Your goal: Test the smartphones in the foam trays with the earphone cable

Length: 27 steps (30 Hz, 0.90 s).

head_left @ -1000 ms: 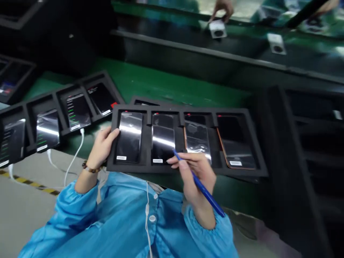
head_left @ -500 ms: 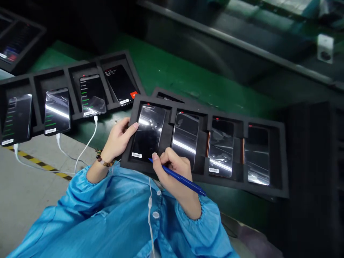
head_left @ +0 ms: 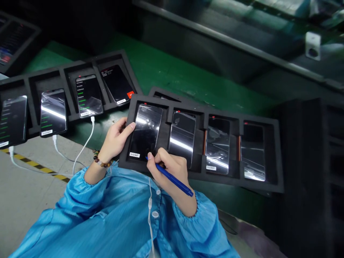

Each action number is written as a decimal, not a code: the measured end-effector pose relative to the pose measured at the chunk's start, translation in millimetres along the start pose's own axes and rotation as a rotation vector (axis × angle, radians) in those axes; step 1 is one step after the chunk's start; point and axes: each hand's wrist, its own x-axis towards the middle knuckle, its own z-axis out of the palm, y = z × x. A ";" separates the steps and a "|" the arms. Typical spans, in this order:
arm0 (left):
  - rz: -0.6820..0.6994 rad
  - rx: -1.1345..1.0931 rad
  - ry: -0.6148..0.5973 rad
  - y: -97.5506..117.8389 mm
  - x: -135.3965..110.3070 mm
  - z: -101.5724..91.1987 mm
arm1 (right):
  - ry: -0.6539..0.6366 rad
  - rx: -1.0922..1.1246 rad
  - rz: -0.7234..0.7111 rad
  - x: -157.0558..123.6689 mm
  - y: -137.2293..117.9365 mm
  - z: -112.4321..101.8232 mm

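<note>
The left hand [head_left: 116,140] grasps the left end of a black foam tray [head_left: 277,157], thumb over its rim, while the right hand [head_left: 170,170] is closed around a blue pen [head_left: 176,182], its tip near the lower edge of the leftmost smartphone [head_left: 147,129]. The tray carries four smartphones, one per compartment, in front of the person above the green worktop [head_left: 172,77]. To its left, another foam tray [head_left: 30,104] bears four more smartphones, three with white cables [head_left: 85,145] plugged in.

A blue pen [head_left: 173,178] slants over a black tray [head_left: 200,172] holding four phones [head_left: 147,125].
</note>
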 end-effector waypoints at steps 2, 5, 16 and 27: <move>0.002 0.008 0.003 0.1 -0.1 -0.4 | 0.007 0.009 0.002 0.4 -0.9 1.0; 0.006 0.021 0.008 1.2 -0.1 -0.5 | -0.006 0.065 -0.001 1.3 -2.7 -0.1; -0.053 0.049 0.029 6.0 -0.1 -1.4 | 0.421 0.183 0.266 -35.1 43.5 -78.0; -0.074 0.061 0.098 9.2 0.2 -1.6 | 0.196 0.243 0.225 -44.9 48.9 -76.6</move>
